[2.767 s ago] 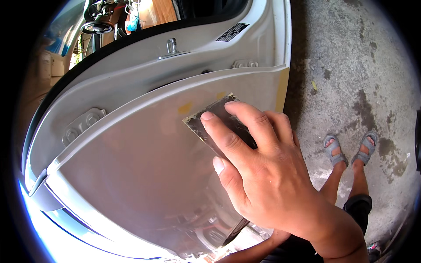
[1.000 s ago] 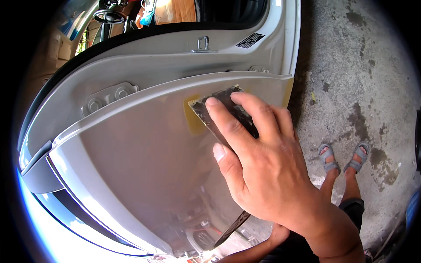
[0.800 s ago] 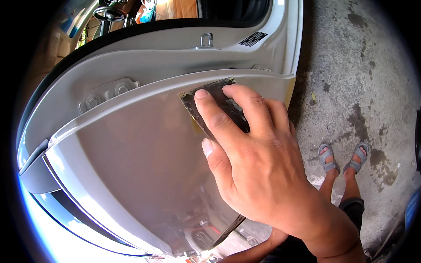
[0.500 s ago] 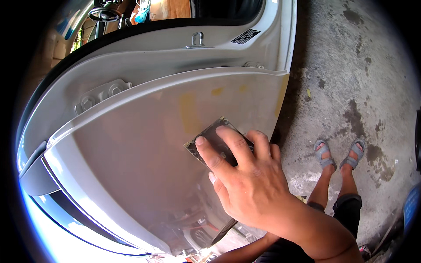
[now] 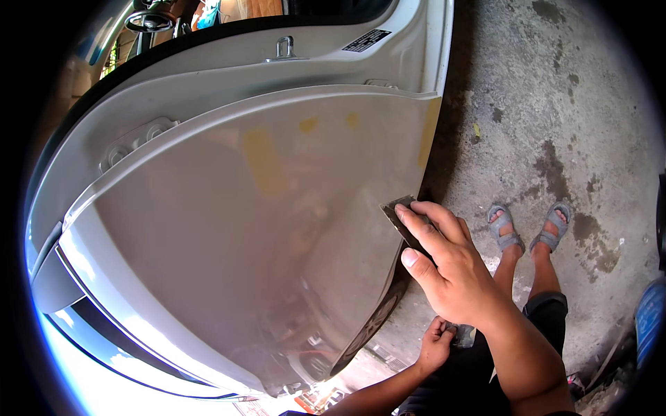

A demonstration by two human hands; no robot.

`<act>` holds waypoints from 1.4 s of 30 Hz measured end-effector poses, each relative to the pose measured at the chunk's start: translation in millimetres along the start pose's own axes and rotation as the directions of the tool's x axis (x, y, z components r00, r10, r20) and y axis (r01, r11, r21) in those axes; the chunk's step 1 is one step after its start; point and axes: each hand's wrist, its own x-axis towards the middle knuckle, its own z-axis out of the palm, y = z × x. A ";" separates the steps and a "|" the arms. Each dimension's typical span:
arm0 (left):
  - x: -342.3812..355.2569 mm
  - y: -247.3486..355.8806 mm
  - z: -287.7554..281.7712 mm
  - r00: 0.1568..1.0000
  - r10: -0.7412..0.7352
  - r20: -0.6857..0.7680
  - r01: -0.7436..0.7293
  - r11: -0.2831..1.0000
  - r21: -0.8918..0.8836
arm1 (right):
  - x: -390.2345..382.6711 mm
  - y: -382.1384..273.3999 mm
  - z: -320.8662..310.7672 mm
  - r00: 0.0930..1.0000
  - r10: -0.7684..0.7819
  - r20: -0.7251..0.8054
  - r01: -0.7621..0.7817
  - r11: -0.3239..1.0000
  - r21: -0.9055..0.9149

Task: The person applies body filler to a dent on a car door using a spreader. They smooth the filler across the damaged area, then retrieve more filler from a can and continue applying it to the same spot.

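My right hand (image 5: 454, 274) grips a dark, flat rectangular putty spreader (image 5: 395, 218) between fingers and thumb. The spreader is at the right edge of a light-coloured car door panel (image 5: 208, 229); I cannot tell whether it touches. Yellowish putty patches (image 5: 266, 166) lie on the upper part of the panel, with a further strip along its right edge. Lower down, my left hand (image 5: 435, 347) is closed on a small flat plate (image 5: 463, 337) in front of my dark shorts. Most of that hand's fingers are curled out of sight.
Above the panel runs the car's door frame, with a metal striker loop (image 5: 284, 48) and hinge bolts. A steering wheel (image 5: 149, 21) shows inside. On the right is stained concrete floor (image 5: 513, 104), where my sandalled feet stand. A blue object (image 5: 649, 322) is at the far right.
My right hand has moved right with the spreader, from over the panel's middle to its edge, and the spreader has tilted. My left hand and its plate have come into sight. The view has shifted slightly.
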 end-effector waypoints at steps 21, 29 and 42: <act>-95.4 192.6 64.9 0.899 0.424 -0.107 -0.396 0.687 -0.610 | -113.8 -88.6 -69.4 0.972 -0.205 0.116 0.183 0.967 0.177; -168.1 234.3 41.1 0.825 0.564 -0.028 -0.399 0.547 -0.736 | -149.4 -169.2 -73.6 0.904 -0.337 0.263 0.409 0.862 -0.300; -320.3 219.7 72.3 0.494 0.836 -0.240 -0.668 0.188 -0.720 | -258.1 -252.1 -150.7 0.966 -0.011 0.257 -0.131 0.839 0.528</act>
